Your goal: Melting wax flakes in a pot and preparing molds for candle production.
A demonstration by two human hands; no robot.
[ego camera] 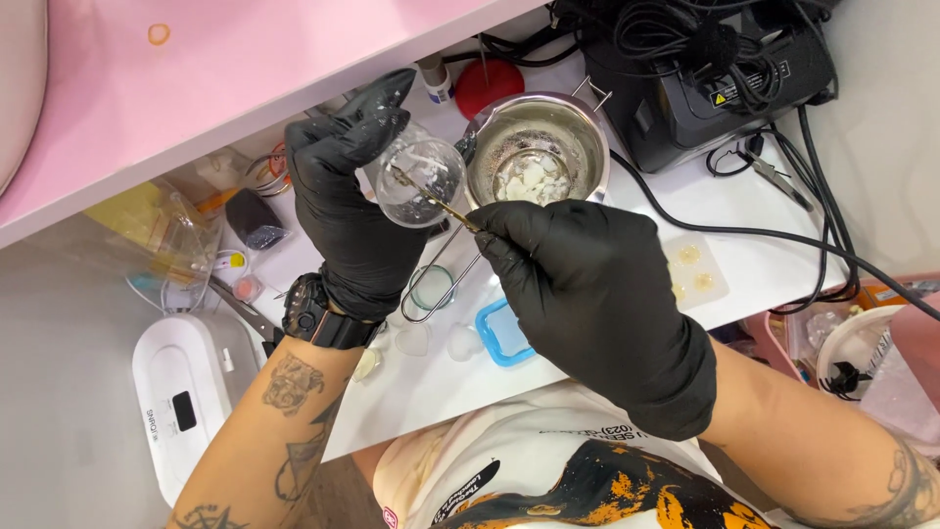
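Both hands in black gloves, over a white table (774,264). Left hand (354,211) wraps its fingers around a clear round glass flask (421,181), tilted, neck hidden under the glove; whitish residue inside. Flask sits just left of the steel pot (537,147), almost touching its rim. Right hand (592,294), just below the pot, pinches a thin metal tool (436,201) between thumb and forefingers, other fingers curled in; the tool's tip reaches into the flask. Pot holds white chunks (529,176) in a wet, bubbly bottom; its long wire handle (438,284) runs down from the pot, passing under the right hand's fingers. Below the pot, near the handle's loop, a small round clear dish (431,286); further below, a blue square mould (502,333), partly covered by the right hand. Right of the pot, a black device (715,88) with tangled black cables; below it a clear tray (697,269) with two yellowish discs. Above the pot, a red round lid (490,83). Well left of the pot, a white box-shaped machine (186,392) and a clutter of small items under a pink shelf (196,88). Black watch (318,315) on the left wrist.
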